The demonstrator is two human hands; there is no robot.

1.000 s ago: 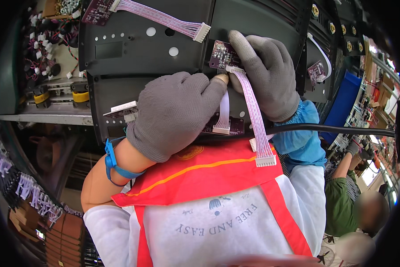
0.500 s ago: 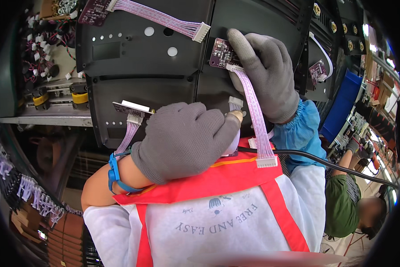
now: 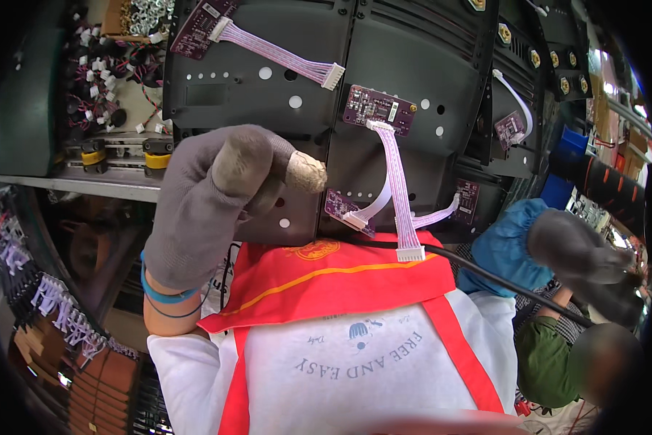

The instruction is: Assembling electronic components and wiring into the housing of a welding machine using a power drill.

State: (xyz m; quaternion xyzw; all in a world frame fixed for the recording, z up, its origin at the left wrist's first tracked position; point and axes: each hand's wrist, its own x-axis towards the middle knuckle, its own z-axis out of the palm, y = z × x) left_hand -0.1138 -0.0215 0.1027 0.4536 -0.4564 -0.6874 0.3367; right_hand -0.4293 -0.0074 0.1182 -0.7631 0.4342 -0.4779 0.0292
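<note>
My left hand [image 3: 213, 199], in a grey glove with worn tan fingertips, is raised over the left of the black metal panels [image 3: 264, 119]. Its fingers are curled, and whatever they hold is hidden. My right hand [image 3: 583, 254], gloved grey below a blue sleeve, reaches far right, its fingers blurred. At the centre a purple circuit board [image 3: 380, 109] lies on a panel. From it a lilac-and-white ribbon cable [image 3: 393, 170] runs down to a loose white connector [image 3: 410, 254] over the red apron. Below sits another board [image 3: 346, 209] with a looping ribbon cable.
More boards with ribbon cables lie at the upper left [image 3: 199, 32] and right [image 3: 509, 130]. A black cable [image 3: 485, 268] crosses before me. Wired parts [image 3: 105, 80] fill a tray at far left. A co-worker in a green top [image 3: 547, 355] is at lower right.
My right hand has left the central board and swung right and down. My left hand has risen and moved left, away from the cable connector. The view has shifted slightly.
</note>
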